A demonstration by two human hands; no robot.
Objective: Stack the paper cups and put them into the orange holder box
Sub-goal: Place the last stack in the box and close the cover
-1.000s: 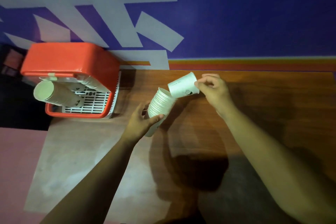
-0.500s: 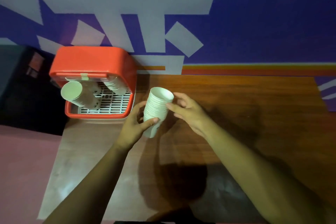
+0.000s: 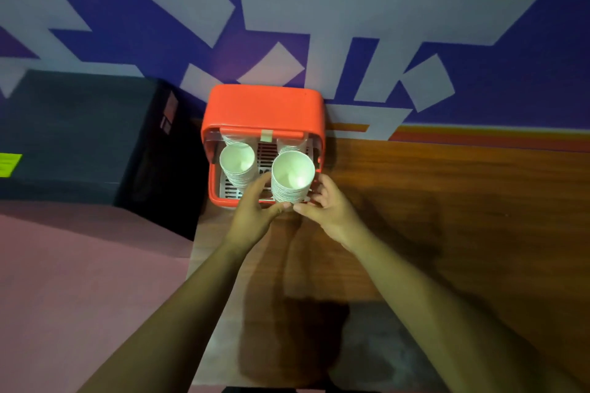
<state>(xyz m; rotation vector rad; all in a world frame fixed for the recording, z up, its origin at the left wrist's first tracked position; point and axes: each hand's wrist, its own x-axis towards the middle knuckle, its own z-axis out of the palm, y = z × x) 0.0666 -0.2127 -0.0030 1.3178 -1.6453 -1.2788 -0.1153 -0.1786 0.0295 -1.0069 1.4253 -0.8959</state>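
Note:
A tall stack of white paper cups [image 3: 292, 177] stands mouth-up over the front right of the orange holder box [image 3: 265, 105]. My left hand [image 3: 255, 217] grips the stack's lower left side. From the right, my right hand [image 3: 329, 210] holds its base. Another stack of cups [image 3: 238, 166] leans in the box's left half on the white slatted floor. More cup rims [image 3: 289, 145] show at the back under the box's orange lid. The bottom of the held stack is hidden by my fingers.
The box sits at the far left end of a wooden table [image 3: 447, 201], against a blue and white wall. A black box [image 3: 79, 137] stands left of the table. Pink floor [image 3: 79, 281] lies below it.
The single cup was slid onto the stack, then both hands carried the stack left and forward to the orange box. My view has shifted left, so the box is now centred.

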